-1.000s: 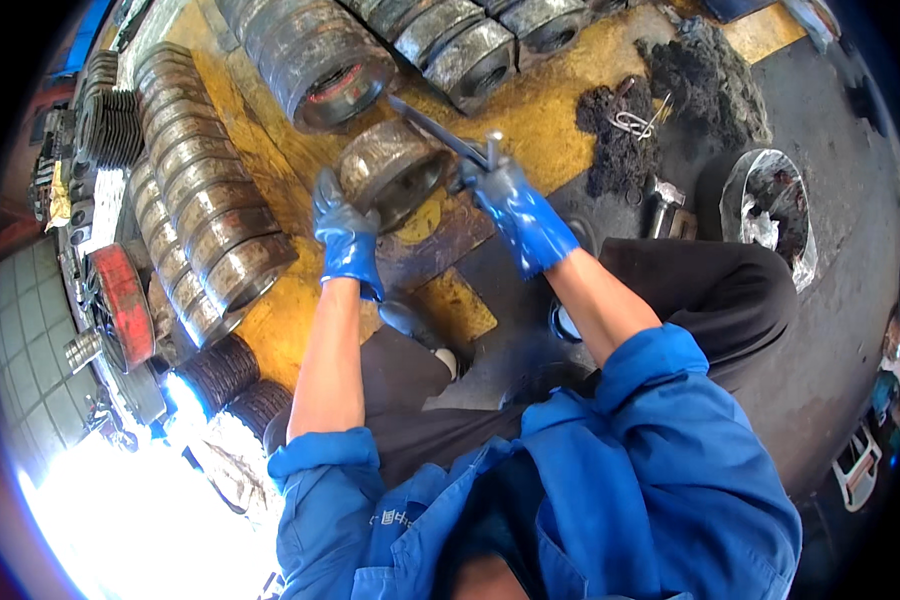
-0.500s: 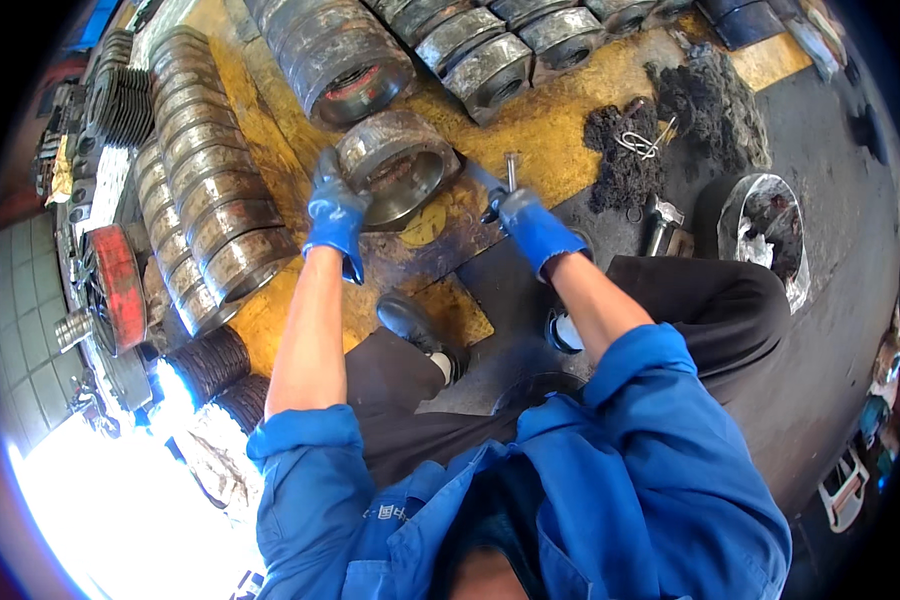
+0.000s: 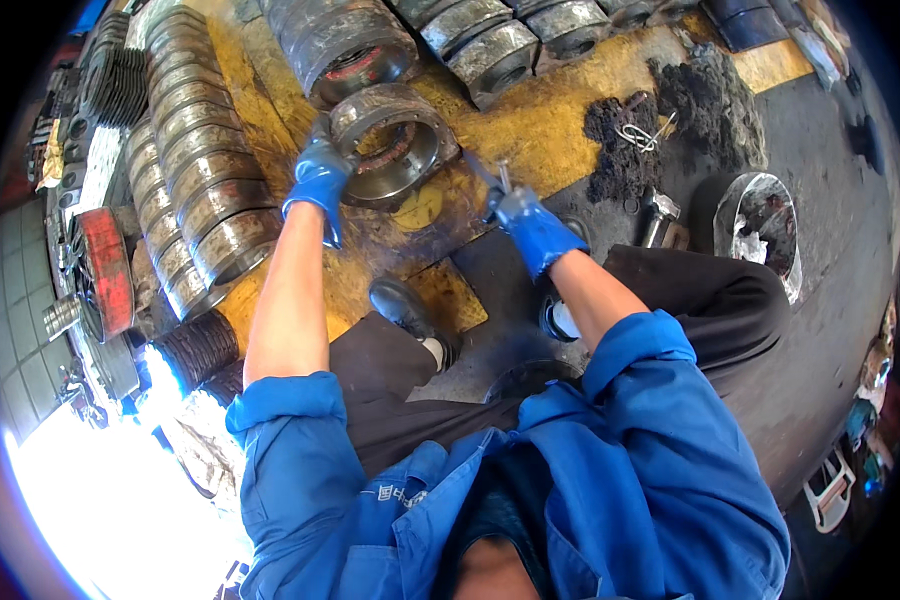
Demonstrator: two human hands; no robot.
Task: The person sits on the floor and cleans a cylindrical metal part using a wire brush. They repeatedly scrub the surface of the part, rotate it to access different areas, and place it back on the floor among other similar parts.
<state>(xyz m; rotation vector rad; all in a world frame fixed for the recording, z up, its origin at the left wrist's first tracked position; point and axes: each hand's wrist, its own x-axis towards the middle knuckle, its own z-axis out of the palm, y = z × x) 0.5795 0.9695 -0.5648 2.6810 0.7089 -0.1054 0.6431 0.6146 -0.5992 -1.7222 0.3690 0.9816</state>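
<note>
My left hand [image 3: 320,172], in a blue rubber glove, grips the left side of a wide steel ring [image 3: 425,150]. The ring is worn and grey outside, with a smoother inner wall and small holes in an inner flange. It sits on the greasy yellow plate, its opening tilted toward me. My right hand [image 3: 530,222], gloved the same way, is closed round a tool with a short metal shaft [image 3: 506,178] just right of the ring. A thin, blurred blade-like part [image 3: 478,168] also sticks out toward the ring. The glove hides the tool's handle.
Rows of similar rings [image 3: 215,165] lie at the left, and more rings [image 3: 500,50] at the back. Dark oily rags [image 3: 715,110] with a white cord [image 3: 645,137] lie right. A hammer [image 3: 660,218] and a round black container [image 3: 735,225] stand near my right knee.
The steel ring has turned slightly, so more yellow shows through its opening. My left hand moves with it. The right hand's tool has tilted a little, and the whole view has shifted.
</note>
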